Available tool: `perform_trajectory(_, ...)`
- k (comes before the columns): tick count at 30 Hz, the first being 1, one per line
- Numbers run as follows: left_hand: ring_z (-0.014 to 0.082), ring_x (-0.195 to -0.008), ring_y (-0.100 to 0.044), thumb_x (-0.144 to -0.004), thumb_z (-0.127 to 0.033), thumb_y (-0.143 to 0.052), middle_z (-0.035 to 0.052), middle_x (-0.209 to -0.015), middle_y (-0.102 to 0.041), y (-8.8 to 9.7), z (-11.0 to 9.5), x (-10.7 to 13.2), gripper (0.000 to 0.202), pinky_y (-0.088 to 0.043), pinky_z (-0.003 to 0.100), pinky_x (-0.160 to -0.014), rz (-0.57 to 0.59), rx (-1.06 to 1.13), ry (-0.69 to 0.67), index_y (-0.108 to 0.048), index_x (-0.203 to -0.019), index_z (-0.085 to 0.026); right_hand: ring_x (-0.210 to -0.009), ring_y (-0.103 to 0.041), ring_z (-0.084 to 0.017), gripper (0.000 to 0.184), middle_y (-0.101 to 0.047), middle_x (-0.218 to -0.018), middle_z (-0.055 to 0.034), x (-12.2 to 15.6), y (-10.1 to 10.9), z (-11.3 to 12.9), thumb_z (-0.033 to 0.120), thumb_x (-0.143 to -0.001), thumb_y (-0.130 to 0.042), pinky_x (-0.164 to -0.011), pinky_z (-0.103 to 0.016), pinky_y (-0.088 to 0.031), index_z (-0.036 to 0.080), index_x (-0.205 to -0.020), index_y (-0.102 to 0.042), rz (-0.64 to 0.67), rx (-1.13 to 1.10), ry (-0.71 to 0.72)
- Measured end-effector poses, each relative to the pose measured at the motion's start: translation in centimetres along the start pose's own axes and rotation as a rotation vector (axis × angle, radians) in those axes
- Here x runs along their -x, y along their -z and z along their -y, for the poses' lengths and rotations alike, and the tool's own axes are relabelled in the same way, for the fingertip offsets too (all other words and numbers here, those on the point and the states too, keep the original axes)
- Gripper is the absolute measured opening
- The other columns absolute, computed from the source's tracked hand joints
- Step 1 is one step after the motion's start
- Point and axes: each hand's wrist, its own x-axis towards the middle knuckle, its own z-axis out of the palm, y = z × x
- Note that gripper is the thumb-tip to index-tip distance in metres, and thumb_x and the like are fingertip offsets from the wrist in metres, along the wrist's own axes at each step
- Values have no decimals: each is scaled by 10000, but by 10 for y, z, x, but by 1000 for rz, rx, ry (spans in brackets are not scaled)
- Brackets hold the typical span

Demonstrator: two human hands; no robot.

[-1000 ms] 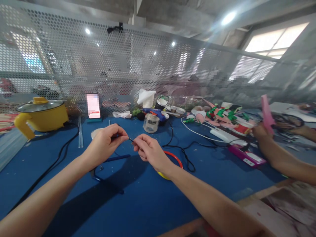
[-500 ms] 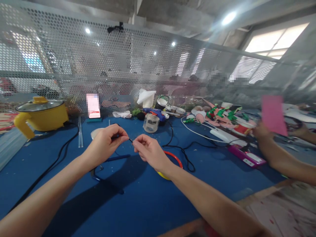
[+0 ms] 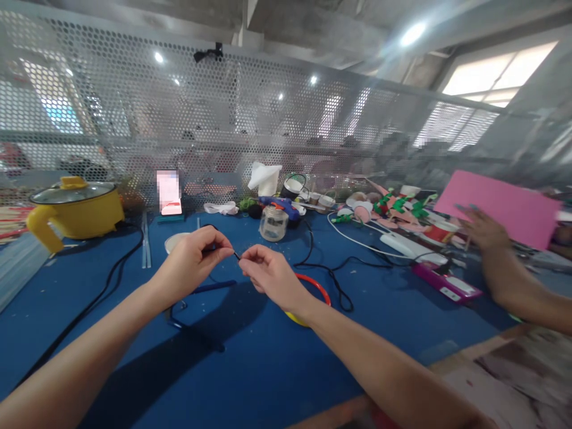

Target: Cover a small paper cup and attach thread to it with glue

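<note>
Above the blue table point(image 3: 250, 363), my left hand point(image 3: 190, 262) is closed in a pinch on a thin black strand point(image 3: 235, 255). The strand's end reaches my right hand point(image 3: 268, 274), whose fingers are pinched on its tip. Both hands hover close together at mid-table. Under my right wrist lie a red hoop point(image 3: 318, 286) and a yellow one point(image 3: 295, 317). A dark thin headband point(image 3: 196, 291) rests on the table below my left hand.
A yellow pot point(image 3: 74, 208) stands far left, with a black cable point(image 3: 89, 304) trailing forward. A clear jar point(image 3: 273, 222), a glue gun point(image 3: 279, 205) and craft clutter sit at the back. At right, another person's hand point(image 3: 480, 229) holds a pink sheet point(image 3: 500, 208). A perforated screen point(image 3: 223, 119) closes the back.
My hands have hardly moved. The other person at right has turned and raised the pink sheet, so it now shows broad and flat.
</note>
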Motion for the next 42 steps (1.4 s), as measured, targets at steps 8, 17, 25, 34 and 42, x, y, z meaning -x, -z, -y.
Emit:
perform_trajectory(8, 93, -543, -450, -750, -285, -503, -9, -611, -532, -1, -2, 0, 149, -361, 206, -492, 22, 41, 27, -537, -694, -151, -404, -336, -36, 168, -425, -557, 59, 3, -1, 3, 303, -689, -585, -376, -185, -247, 173, -712, -482, -9, 45, -2)
perform_trajectory(17, 93, -543, -449, -746, -300, -505, -13, -612, -528, -1, -1, 0, 158, -358, 205, -490, 24, 51, 35, -534, -696, -153, -406, -335, -35, 160, -430, -564, 59, 4, -2, 6, 288, -686, -586, -377, -184, -248, 174, -711, -477, -8, 62, -15)
perform_trajectory(25, 82, -529, -448, -743, -295, -503, -20, -595, -528, 0, -4, 1, 160, -356, 194, -482, 47, 102, 62, -535, -692, -147, -420, -347, -29, 139, -447, -600, 57, 2, -2, 4, 263, -688, -573, -396, -181, -275, 165, -716, -479, -3, 56, -6)
perform_trajectory(34, 69, -511, -441, -740, -290, -509, -30, -579, -527, -1, -5, 1, 156, -353, 177, -466, 40, 127, 84, -536, -685, -146, -396, -312, -29, 163, -402, -546, 69, 3, -2, 4, 293, -697, -569, -379, -184, -240, 167, -706, -466, -3, 65, 7)
perform_trajectory(42, 85, -531, -459, -741, -322, -506, -17, -592, -538, -2, -2, -1, 188, -361, 193, -483, 46, 104, 80, -538, -688, -144, -382, -282, -31, 173, -363, -508, 79, 2, 0, 2, 323, -721, -547, -379, -188, -233, 171, -718, -466, 21, 92, 37)
